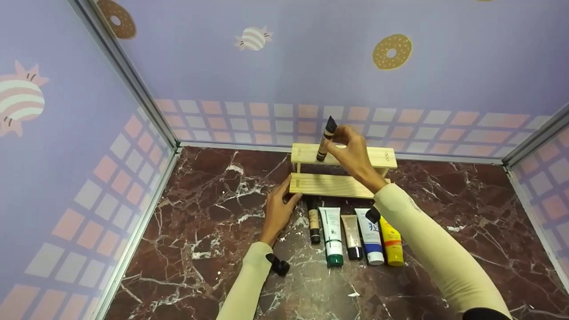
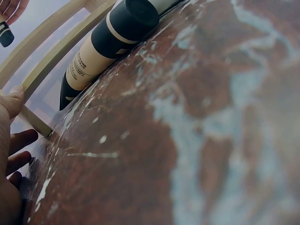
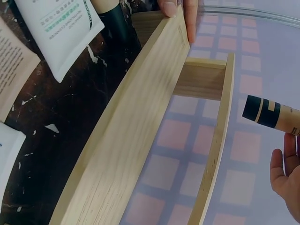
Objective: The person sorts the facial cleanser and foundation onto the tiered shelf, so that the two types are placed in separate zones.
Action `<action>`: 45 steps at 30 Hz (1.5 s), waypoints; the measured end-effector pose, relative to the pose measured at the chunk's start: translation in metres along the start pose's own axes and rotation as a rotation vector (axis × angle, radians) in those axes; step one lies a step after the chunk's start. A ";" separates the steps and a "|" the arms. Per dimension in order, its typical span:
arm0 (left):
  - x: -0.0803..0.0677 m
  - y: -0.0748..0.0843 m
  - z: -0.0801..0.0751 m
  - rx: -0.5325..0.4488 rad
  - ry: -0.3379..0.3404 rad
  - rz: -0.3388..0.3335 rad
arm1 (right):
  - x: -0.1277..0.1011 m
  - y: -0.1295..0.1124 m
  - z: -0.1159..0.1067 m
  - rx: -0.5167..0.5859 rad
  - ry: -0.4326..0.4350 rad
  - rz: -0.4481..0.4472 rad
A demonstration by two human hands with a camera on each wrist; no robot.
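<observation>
Two hands were at work near the middle of the head view. The right hand (image 1: 351, 149) pinched a slim beige-and-black cosmetic tube (image 1: 326, 138) between thumb and fingertips, holding it nearly upright with its black end touching or just above the upper step of a pale two-step wooden rack (image 1: 382, 156); which of the two I could not tell. In the right wrist view the same tube (image 3: 274, 115) entered from the right edge, beyond the rack's far rail (image 3: 215, 140).

The left hand (image 1: 279, 209) lay on the dark red marble-patterned tabletop (image 1: 200, 222), thumb and fingertips pressed against the left end of the rack's lower step, steadying it rather than closing round it.

Five more tubes lay side by side below the rack: a second beige-and-black tube (image 1: 314, 220), a white tube with a green cap (image 1: 332, 235), a tan tube with a black cap (image 1: 352, 235), a white-and-blue tube (image 1: 370, 240) and a yellow tube (image 1: 391, 246).

The held tube was narrow and slightly tilted, so I judged it likely to topple off the step if let go before standing square. A knock could also shift the light rack should the left hand's pressure ease.
</observation>
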State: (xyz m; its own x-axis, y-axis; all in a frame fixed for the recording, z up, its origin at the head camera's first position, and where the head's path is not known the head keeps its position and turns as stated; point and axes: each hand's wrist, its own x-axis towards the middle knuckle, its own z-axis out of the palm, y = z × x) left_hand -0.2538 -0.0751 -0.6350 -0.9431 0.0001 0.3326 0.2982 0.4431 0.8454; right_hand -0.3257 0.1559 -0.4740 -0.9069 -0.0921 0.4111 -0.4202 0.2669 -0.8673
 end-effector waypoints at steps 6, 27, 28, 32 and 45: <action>0.003 0.001 0.004 0.002 -0.002 0.011 | 0.008 -0.001 0.003 0.003 -0.016 -0.017; 0.001 -0.003 0.000 -0.014 0.004 0.015 | 0.018 0.006 0.027 0.048 -0.098 -0.066; 0.001 -0.002 0.000 -0.011 0.005 0.016 | 0.018 0.007 0.028 0.052 -0.099 -0.065; 0.001 0.000 -0.001 0.000 0.008 0.026 | 0.017 0.008 0.030 0.075 -0.106 -0.074; 0.000 0.001 -0.001 0.010 0.015 0.007 | 0.018 0.012 0.032 0.026 -0.096 -0.081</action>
State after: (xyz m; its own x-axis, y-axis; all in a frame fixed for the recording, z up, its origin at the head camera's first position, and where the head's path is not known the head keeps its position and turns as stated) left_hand -0.2535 -0.0756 -0.6341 -0.9385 -0.0099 0.3452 0.3037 0.4521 0.8387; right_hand -0.3475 0.1267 -0.4860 -0.8680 -0.2040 0.4527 -0.4920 0.2303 -0.8396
